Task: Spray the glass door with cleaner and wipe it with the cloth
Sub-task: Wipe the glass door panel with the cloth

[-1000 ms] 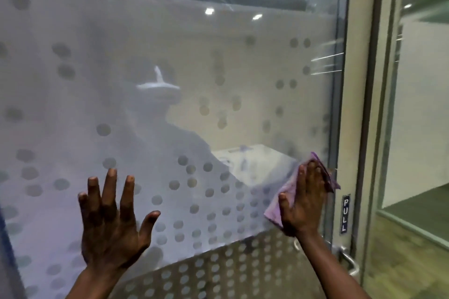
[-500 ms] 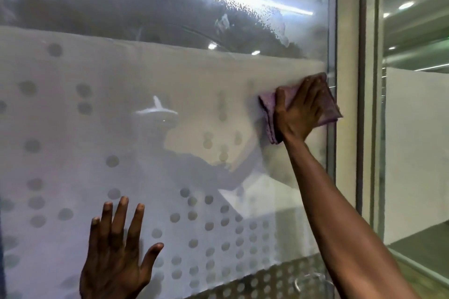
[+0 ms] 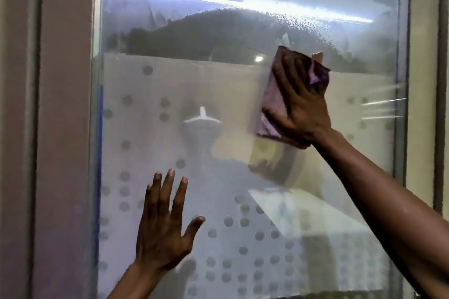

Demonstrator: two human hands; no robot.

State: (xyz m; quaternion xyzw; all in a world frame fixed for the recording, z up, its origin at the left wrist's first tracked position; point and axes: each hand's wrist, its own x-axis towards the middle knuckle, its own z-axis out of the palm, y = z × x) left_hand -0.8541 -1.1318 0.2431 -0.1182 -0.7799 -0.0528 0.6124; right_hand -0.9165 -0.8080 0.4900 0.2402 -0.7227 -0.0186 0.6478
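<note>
The glass door (image 3: 194, 85) fills the view, frosted with rows of dots across its lower part and clear above. Spray droplets and wet streaks (image 3: 303, 24) show near the top. My right hand (image 3: 300, 102) presses a folded purple cloth (image 3: 269, 104) flat against the glass at the upper right, at the border between frosted and clear glass. My left hand (image 3: 165, 228) rests flat on the frosted glass at the lower middle, fingers spread, holding nothing. No spray bottle is in view.
A grey door frame (image 3: 60, 128) runs down the left side. A metal edge strip and frame post (image 3: 403, 104) stand at the right. Ceiling lights reflect in the upper glass.
My right hand has swept the cloth up the glass from beside the handle, then leftward. The view has shifted left and up. My left hand stays flat on the glass.
</note>
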